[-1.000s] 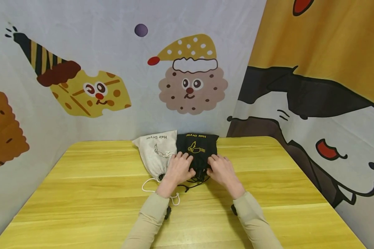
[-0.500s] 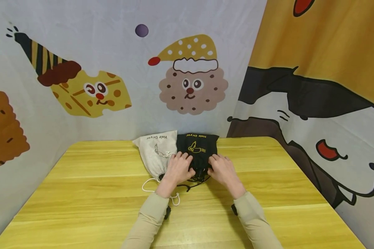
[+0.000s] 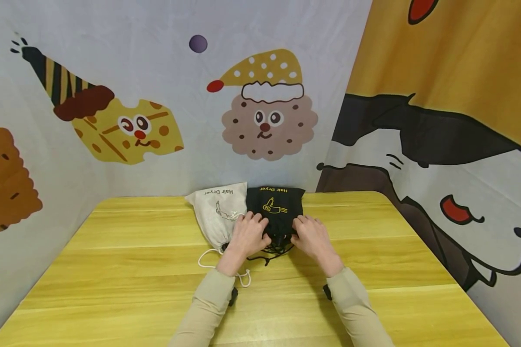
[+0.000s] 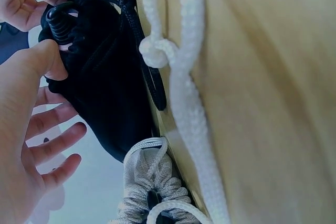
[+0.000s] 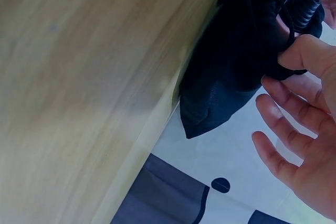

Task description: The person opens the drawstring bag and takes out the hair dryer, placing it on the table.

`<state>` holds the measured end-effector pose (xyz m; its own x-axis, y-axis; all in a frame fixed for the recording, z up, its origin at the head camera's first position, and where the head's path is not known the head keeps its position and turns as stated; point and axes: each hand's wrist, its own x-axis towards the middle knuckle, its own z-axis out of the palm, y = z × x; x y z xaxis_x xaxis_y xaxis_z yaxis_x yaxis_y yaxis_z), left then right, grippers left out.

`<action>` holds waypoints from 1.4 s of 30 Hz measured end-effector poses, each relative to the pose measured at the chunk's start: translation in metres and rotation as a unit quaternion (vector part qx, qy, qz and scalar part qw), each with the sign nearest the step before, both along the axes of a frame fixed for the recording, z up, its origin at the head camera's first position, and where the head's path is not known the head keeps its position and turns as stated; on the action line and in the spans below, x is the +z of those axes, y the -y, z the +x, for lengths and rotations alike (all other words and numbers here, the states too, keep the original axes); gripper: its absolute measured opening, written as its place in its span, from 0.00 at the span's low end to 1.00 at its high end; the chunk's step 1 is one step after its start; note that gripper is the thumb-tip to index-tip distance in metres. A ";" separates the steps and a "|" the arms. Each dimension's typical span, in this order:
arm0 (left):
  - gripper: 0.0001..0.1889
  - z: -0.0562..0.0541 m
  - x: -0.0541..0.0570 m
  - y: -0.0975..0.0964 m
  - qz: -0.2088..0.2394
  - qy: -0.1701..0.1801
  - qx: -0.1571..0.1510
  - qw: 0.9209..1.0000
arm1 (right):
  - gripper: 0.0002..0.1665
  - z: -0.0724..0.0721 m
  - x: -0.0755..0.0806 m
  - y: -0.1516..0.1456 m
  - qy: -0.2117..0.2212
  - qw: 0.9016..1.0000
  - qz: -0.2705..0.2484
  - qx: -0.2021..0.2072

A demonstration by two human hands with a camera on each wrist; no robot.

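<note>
A black drawstring bag (image 3: pixel 277 198) printed "Hair Dryer" lies at the table's back edge, its gathered mouth towards me. My left hand (image 3: pixel 248 235) pinches the mouth's left side between thumb and forefinger. On the opposite side, my right hand (image 3: pixel 311 236) pinches the rim the same way, its other fingers spread along the outside. Between the hands the mouth gapes, and a ribbed black cord end (image 4: pixel 62 24) with a bit of pink shows inside. The bag's black drawstring (image 4: pixel 127 3) hangs knotted at the opening. Most of the bag's contents is hidden by the cloth.
Left of the black bag, a beige drawstring bag (image 3: pixel 210 217) with the same print lies cinched, partly behind my left hand. Its white cord (image 3: pixel 206 258) trails onto the wooden table (image 3: pixel 134 289). A cartoon-printed curtain (image 3: pixel 156 178) hangs right behind the table.
My right hand has shifted slightly to the right, still gripping the rim. The knotted end of the black drawstring has slid a little rightwards. The left hand has hardly moved.
</note>
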<state>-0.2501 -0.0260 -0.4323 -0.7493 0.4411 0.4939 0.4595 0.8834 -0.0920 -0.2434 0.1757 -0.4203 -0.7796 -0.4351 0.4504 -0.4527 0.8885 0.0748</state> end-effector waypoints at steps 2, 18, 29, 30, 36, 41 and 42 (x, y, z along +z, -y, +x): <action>0.14 0.000 0.001 0.000 -0.002 0.001 -0.001 1.000 | 0.12 0.000 0.000 0.000 0.002 1.000 -0.002 -0.001; 0.13 -0.001 -0.002 0.002 -0.003 0.000 0.000 1.000 | 0.11 -0.002 0.000 -0.003 0.025 1.000 -0.011 -0.010; 0.12 -0.001 -0.002 0.005 -0.005 0.008 0.003 1.000 | 0.10 -0.001 0.001 -0.005 0.037 0.999 -0.016 -0.022; 0.11 0.000 -0.001 0.005 -0.005 0.007 0.003 1.000 | 0.10 -0.001 0.001 -0.006 0.037 0.999 -0.015 -0.023; 0.11 0.001 0.000 0.006 -0.003 0.004 0.001 1.000 | 0.10 -0.001 0.000 -0.008 0.037 0.999 -0.017 -0.022; 0.11 0.000 0.000 0.007 0.002 0.009 0.001 1.000 | 0.09 -0.002 -0.001 -0.010 0.037 0.999 -0.020 -0.023; 0.11 0.000 0.000 0.008 0.004 0.009 -0.001 1.000 | 0.09 -0.003 -0.001 -0.011 0.035 0.999 -0.019 -0.025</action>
<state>-0.2504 -0.0336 -0.4324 -0.7576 0.4377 0.4843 0.4620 0.8836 -0.0759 -0.2462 0.1868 -0.4212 -0.8299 -0.3792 0.4092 -0.4112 0.9115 0.0108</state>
